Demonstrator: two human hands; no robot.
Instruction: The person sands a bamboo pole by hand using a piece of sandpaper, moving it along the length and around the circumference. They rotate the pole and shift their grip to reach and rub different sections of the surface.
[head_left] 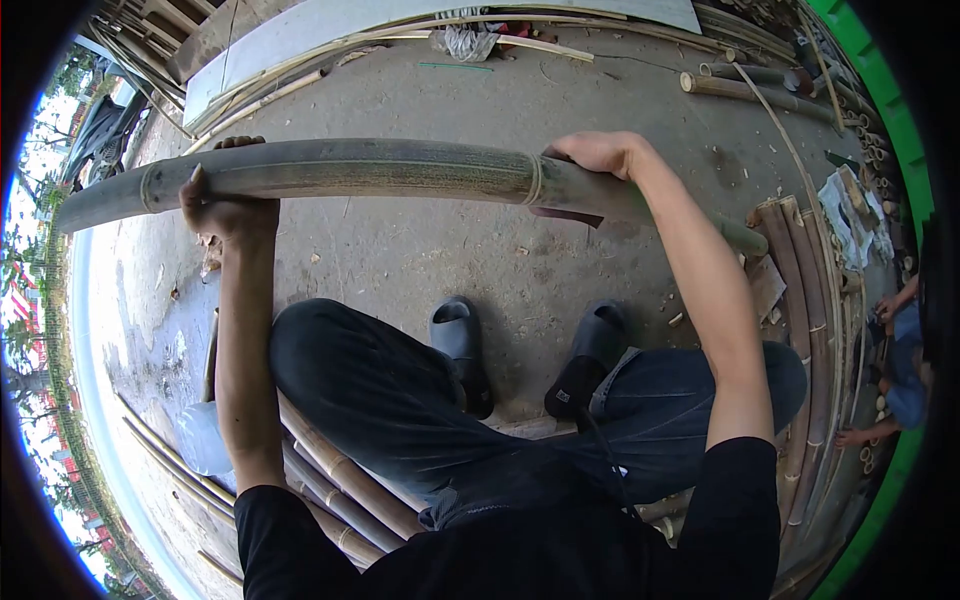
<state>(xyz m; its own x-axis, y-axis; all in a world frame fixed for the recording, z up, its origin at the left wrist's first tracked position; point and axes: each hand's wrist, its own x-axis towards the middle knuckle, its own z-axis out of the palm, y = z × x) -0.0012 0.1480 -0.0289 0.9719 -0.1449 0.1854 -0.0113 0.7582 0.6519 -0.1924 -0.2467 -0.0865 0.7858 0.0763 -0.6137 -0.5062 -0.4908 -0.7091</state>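
Note:
A thick green-brown bamboo pole lies crosswise in front of me above the ground, over my spread knees. My left hand is wrapped around it near the left end, thumb on the near side and fingertips showing over the far side. Farther right, my right hand closes over the top of the pole just beyond a node ring. Below that hand, a thin reddish-brown sheet, like sandpaper, sticks out from under the pole. My right fingers are mostly hidden, and the pole's right end passes behind my forearm.
Cut bamboo poles lie stacked on the right, with more poles under and beside me at left. A clear plastic container stands by my left arm. Another person's hand appears at the far right, near the green edge.

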